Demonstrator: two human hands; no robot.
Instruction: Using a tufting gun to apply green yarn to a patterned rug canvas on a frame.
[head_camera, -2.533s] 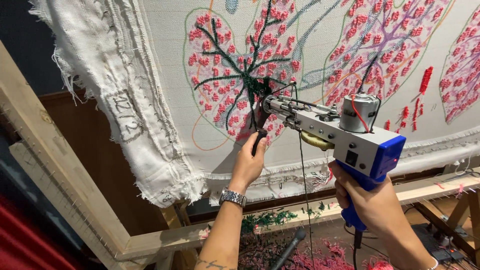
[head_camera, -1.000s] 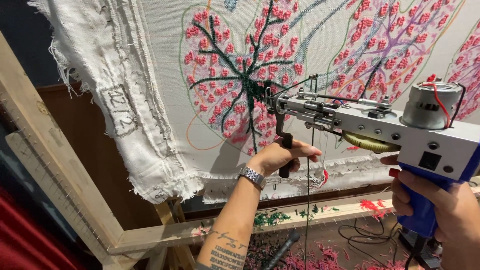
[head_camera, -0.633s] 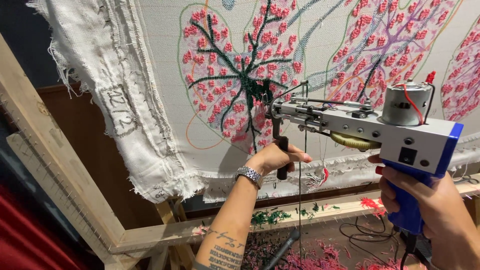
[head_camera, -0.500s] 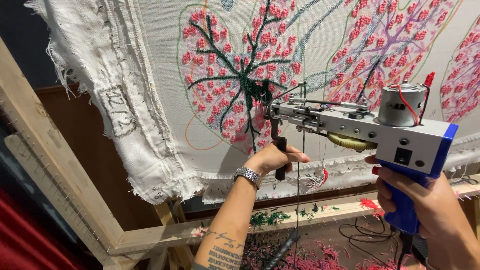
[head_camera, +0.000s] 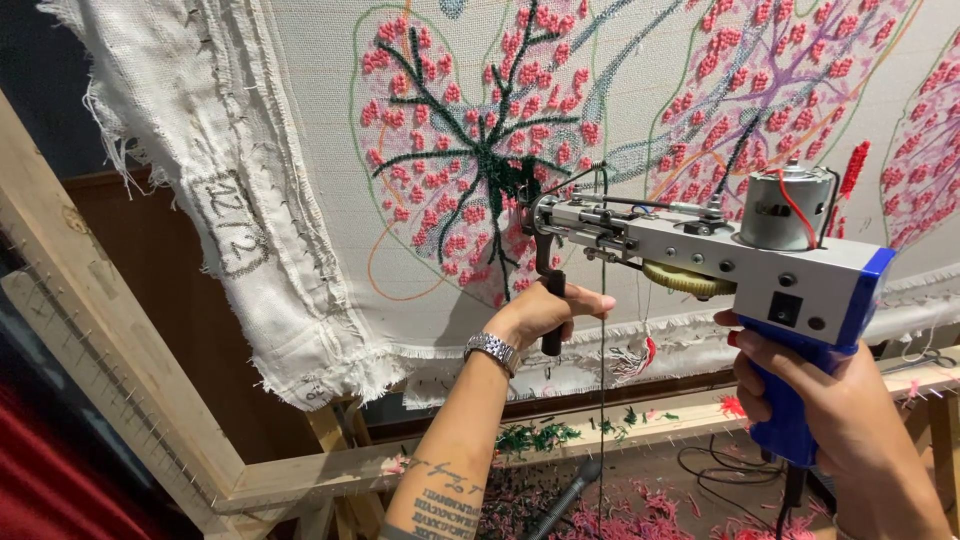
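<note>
A grey and blue tufting gun (head_camera: 720, 255) is held up to a white cloth (head_camera: 640, 140) stretched on a wooden frame (head_camera: 110, 370). My right hand (head_camera: 820, 400) grips its blue rear handle. My left hand (head_camera: 540, 312), with a metal watch at the wrist, is closed around the black front handle under the gun's nose. The needle end touches the cloth at the dark green stem of a leaf motif (head_camera: 470, 150) filled with pink tufts. A thin yarn strand hangs down from the gun's front.
More pink and purple leaf motifs (head_camera: 780, 90) cover the cloth to the right. The cloth's frayed edge (head_camera: 300, 350) hangs at the lower left. Pink and green yarn scraps (head_camera: 600, 500) and cables lie on the floor below the frame's bottom beam.
The gun and both hands have shifted a little left and down along the green stem. Both grips are unchanged.
</note>
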